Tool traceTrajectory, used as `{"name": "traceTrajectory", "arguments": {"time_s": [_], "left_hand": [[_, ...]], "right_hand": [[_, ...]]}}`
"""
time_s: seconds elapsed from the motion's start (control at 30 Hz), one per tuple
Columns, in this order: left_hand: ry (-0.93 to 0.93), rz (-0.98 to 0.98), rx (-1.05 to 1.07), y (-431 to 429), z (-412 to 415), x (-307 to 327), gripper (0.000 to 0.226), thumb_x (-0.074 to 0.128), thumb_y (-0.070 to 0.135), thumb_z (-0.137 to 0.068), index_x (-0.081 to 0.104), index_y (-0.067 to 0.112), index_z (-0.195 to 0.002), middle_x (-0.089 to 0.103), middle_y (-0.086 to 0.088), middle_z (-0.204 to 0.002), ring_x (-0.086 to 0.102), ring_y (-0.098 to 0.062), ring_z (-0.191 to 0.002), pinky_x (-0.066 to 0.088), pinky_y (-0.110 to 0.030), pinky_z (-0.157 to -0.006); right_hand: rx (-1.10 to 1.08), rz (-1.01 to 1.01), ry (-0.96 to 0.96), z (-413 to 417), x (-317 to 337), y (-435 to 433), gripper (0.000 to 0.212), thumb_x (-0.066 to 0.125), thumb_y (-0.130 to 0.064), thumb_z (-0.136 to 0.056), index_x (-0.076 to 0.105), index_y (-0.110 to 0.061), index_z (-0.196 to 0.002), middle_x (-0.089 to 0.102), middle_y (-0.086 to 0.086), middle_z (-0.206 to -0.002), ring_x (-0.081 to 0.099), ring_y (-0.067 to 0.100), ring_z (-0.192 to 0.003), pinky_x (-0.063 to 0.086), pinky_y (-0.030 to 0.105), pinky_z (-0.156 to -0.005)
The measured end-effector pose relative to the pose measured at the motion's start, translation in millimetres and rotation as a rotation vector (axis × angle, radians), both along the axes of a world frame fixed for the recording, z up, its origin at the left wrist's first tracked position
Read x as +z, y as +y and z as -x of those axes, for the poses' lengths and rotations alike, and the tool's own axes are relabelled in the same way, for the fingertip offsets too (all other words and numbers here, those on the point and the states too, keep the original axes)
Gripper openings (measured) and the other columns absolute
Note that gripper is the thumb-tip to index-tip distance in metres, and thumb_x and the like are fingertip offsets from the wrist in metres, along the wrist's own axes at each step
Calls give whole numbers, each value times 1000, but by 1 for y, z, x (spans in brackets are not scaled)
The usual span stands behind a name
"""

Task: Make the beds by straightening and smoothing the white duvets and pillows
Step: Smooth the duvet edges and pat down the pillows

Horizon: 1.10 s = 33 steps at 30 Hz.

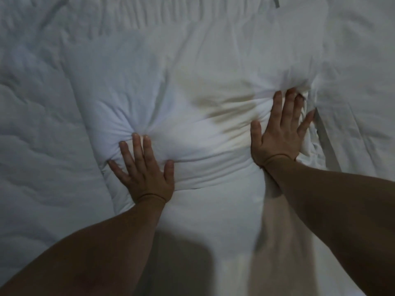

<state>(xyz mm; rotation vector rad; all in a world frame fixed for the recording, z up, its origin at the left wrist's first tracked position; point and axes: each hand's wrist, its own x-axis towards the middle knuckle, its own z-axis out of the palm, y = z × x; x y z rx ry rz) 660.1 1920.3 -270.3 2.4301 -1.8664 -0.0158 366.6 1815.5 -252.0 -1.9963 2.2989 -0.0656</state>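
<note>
- a puffy white bedding piece [192,71] is seen in the middle of the view, running from the upper centre down between both forearms to the lower edge; whether it is a pillow or a folded duvet cannot be told.
- the left hand [145,176] is laid palm down on the near left part of this piece, with its fingers [136,146] straight and spread and the thumb held out to the side; nothing is gripped.
- the fabric is dented under the left fingertips, and creases are drawn outward from that spot.
- the right hand [277,135] is pressed flat on the right edge of the piece, farther from the camera than the left; its fingers [289,103] are straight and slightly spread, with the tips sunk into bunched cloth.
- a yellowish patch [226,103] is seen on the piece, between the two hands.
- a quilted white cover [36,124] is spread to the left, touching the piece along its left side.
- a rumpled white sheet [359,92] lies to the right, and a grey strip [326,144] is seen just beside the right hand.
- a small grey tab [276,2] is visible at the top edge.
</note>
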Motion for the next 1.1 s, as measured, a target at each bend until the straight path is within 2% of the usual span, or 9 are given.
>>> {"name": "traceTrajectory", "arguments": {"time_s": [0.33,0.63,0.77,0.83,0.9,0.97,1.03,1.1], "left_hand": [[-20,-21,-12,0,2,-4,74,33,53,-101,26,8,-159,19,-10,-167,12,-38,-155,13,-73,-114],[-65,-58,-3,-2,1,-1,75,25,56,-100,24,11,-160,15,-8,-169,8,-34,-156,9,-71,-117],[-123,-141,8,-9,3,4,75,22,60,-103,20,13,-161,13,-6,-169,8,-31,-156,11,-70,-117],[-125,-214,8,-7,1,23,77,20,65,-101,17,17,-162,11,-2,-170,6,-26,-157,11,-70,-117],[-42,-307,84,-9,4,52,81,16,68,-96,12,22,-162,9,2,-170,2,-22,-157,1,-69,-119],[-35,-242,157,-23,24,85,78,17,63,-96,15,21,-161,18,-5,-168,12,-27,-155,0,-67,-120],[-77,-125,96,-52,62,113,70,19,58,-101,16,21,-161,21,-6,-167,17,-27,-154,4,-61,-122],[-28,-67,-97,-92,109,132,67,27,55,-102,20,22,-161,21,-3,-167,18,-25,-154,10,-57,-123]], "right_hand": [[3,-16,-23,4,-12,-1,81,30,-58,-98,3,-18,-163,0,11,-170,-2,33,-156,0,64,-121],[-13,-12,-73,1,-14,-1,80,27,-61,-98,5,-20,-163,3,10,-170,-1,32,-157,1,63,-122],[34,-28,-129,-1,-6,-6,78,24,-61,-100,4,-20,-163,1,10,-170,-3,31,-156,-2,61,-122],[63,-76,-136,2,8,1,77,23,-62,-101,2,-21,-163,-1,9,-170,-5,29,-156,-1,61,-122],[91,-104,-159,8,25,7,76,22,-62,-102,2,-22,-163,-3,7,-171,-5,28,-157,1,60,-123],[131,-165,-193,15,49,9,76,22,-61,-101,-2,-22,-163,-9,6,-170,-8,26,-156,2,59,-123],[208,-210,-181,27,73,23,75,21,-56,-102,-5,-21,-163,-13,8,-170,-11,27,-156,0,57,-124],[313,-238,-191,41,91,57,74,18,-55,-103,-6,-19,-162,-14,10,-169,-15,27,-156,-5,56,-124]]}}
